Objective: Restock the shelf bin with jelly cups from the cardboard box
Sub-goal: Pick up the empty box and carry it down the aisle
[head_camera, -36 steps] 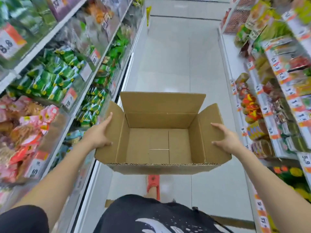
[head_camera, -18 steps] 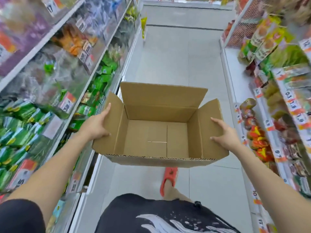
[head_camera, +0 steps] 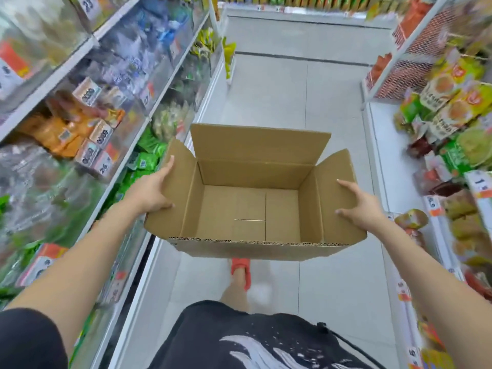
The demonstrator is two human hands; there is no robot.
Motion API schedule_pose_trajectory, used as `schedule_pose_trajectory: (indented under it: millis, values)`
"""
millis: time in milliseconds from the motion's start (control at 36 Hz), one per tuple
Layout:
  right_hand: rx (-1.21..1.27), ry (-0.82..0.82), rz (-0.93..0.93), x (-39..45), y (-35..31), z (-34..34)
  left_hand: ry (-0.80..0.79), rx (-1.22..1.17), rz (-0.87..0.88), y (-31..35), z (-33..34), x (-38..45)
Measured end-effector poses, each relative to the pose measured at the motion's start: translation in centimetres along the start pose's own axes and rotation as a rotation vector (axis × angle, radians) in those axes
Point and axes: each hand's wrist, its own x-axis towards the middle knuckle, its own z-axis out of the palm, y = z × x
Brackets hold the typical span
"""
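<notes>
Left hand (head_camera: 150, 191): fingers straight and close together, laid flat against the outer face of the left side flap, thumb pressed lower on the same flap. Right hand (head_camera: 360, 206): fingers likewise extended and together along the outer face of the right side flap, thumb spread below them. Neither hand curls round an edge; the two palms press inward from opposite sides and carry the cardboard box (head_camera: 250, 209) between them.

The box is held level in front of the body, above the floor (head_camera: 279, 97), in the middle of the aisle. All its top flaps stand open: the far flap upright, the two side flaps splayed outward under the hands, the near flap folded down and out. Its bare cardboard bottom is fully exposed, with the seam of the bottom flaps showing.

Below the box, one foot in a red sandal (head_camera: 241, 271) rests on the pale tiles. A black printed shirt (head_camera: 255, 339) fills the lower edge.

Left shelves (head_camera: 111, 134): blurred green, orange and clear packets with price tags. Right shelves (head_camera: 436, 209): packaged snacks, also blurred. Which bin is meant cannot be told.
</notes>
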Motion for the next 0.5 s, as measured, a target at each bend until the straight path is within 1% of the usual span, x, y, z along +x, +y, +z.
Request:
schedule_pose_trajectory:
  millis: [139,250,361,500]
  values:
    - [0.040,-0.016,0.033,10.3,-2.1,-1.7,-0.020,-0.015,0.011,1.7,-3.0,11.0]
    - [0.059,-0.010,0.051,18.1,-4.1,-3.4,0.001,0.000,0.018,3.7,-5.7,19.3]
    - [0.085,-0.008,0.030,25.3,-5.5,-5.1,-0.001,0.019,0.041,6.0,-8.1,26.5]
    - [0.107,-0.030,0.053,35.0,-6.3,-7.4,-0.018,0.002,0.029,9.5,-10.7,35.5]
